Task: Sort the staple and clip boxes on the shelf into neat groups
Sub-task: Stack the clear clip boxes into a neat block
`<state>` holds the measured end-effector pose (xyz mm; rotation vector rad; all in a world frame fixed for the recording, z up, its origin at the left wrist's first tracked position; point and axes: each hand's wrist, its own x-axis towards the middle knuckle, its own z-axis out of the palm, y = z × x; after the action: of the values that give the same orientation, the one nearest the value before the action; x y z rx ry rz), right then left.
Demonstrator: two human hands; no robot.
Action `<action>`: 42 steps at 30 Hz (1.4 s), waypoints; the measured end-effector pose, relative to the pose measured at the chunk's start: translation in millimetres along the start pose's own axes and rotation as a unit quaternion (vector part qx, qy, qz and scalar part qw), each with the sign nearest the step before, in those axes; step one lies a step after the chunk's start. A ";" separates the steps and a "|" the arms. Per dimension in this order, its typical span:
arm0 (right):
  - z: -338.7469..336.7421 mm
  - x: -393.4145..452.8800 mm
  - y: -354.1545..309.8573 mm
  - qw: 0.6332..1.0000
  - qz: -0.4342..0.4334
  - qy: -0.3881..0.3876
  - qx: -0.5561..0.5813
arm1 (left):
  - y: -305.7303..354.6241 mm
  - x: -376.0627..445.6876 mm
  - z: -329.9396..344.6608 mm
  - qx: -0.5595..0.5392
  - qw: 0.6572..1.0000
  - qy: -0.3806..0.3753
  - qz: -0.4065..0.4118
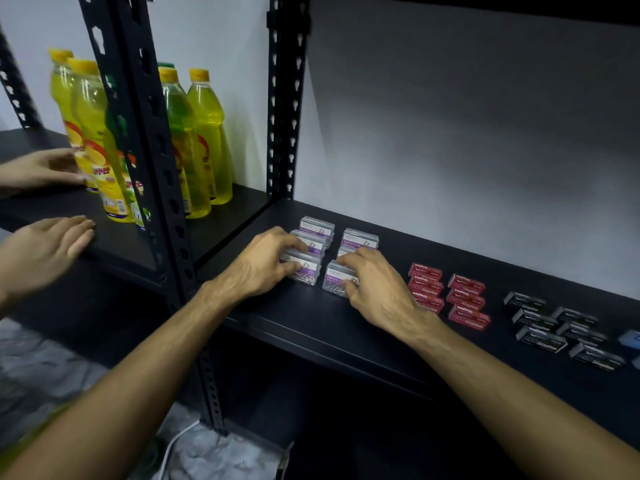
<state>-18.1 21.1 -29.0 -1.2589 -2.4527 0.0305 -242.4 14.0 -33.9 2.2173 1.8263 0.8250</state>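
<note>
Both your forearms reach in from the near edge, bare, angling toward each other. Your left hand (263,263) sits knuckles up, fingers curled forward and down, thumb tucked at the near side, gripping. Your right hand (375,289) lies just beside it to the right, palm down, wrist bent, fingers curled with the tips pressing down and the thumb pinching at the near side.
</note>
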 end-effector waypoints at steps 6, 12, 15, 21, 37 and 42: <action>0.1 -2.8 2.3 1.000 0.005 0.008 0.003 | 7.0 2.6 6.5 -0.022 1.000 0.004 0.010; -0.2 -4.9 8.4 1.000 0.011 0.007 0.001 | 14.3 2.5 10.4 -0.026 0.999 0.007 0.026; 0.4 -4.5 9.9 1.000 0.008 0.005 0.000 | 13.7 2.8 11.3 -0.032 0.999 0.013 0.023; -3.2 -2.9 10.8 1.000 0.008 0.014 -0.001 | 8.0 5.6 7.0 -0.039 0.998 0.026 0.028; -12.8 43.3 34.8 0.978 0.116 -0.046 0.165 | -5.4 66.1 17.9 -0.206 0.968 -0.021 -0.143; -13.0 42.6 36.1 0.976 0.113 -0.045 0.179 | 1.9 66.6 22.1 -0.199 0.973 -0.053 -0.104</action>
<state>-8.0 74.2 -10.0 -1.3821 -2.2281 0.5757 -222.7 81.2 -30.6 1.7564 1.6351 0.9162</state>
